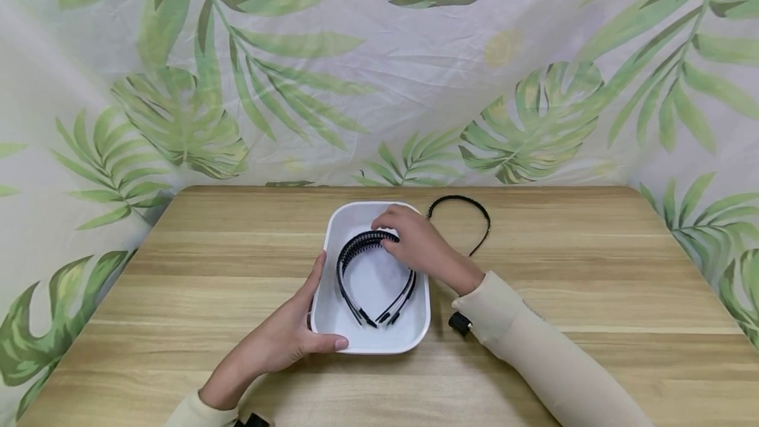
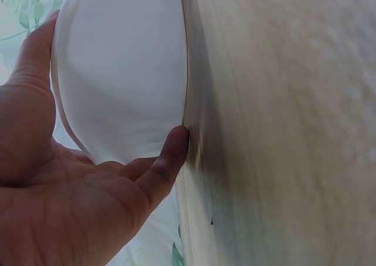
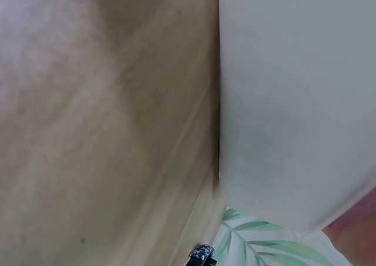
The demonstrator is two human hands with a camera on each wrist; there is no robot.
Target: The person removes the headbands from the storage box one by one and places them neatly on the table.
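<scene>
A white tub (image 1: 376, 282) sits on the wooden worktop (image 1: 581, 275), and a bunch of black hairbands (image 1: 347, 256) is inside it, tips toward the person. The left grip (image 1: 290, 328) holds the tub by its left side, with the thumb on the near left corner. That looks like a good way to stop it sliding. The right grip (image 1: 418, 239) reaches in over the right side and seems to pinch the bunch by its round top; I can't tell how many bands it has. To do this well, pinch firmly but softly, and make the bands lie in one neat pile. The tips are close together, so a hard tug could tangle them. One more hairband (image 1: 459, 197) lies on the worktop, right of the tub, so mind that arm.
</scene>
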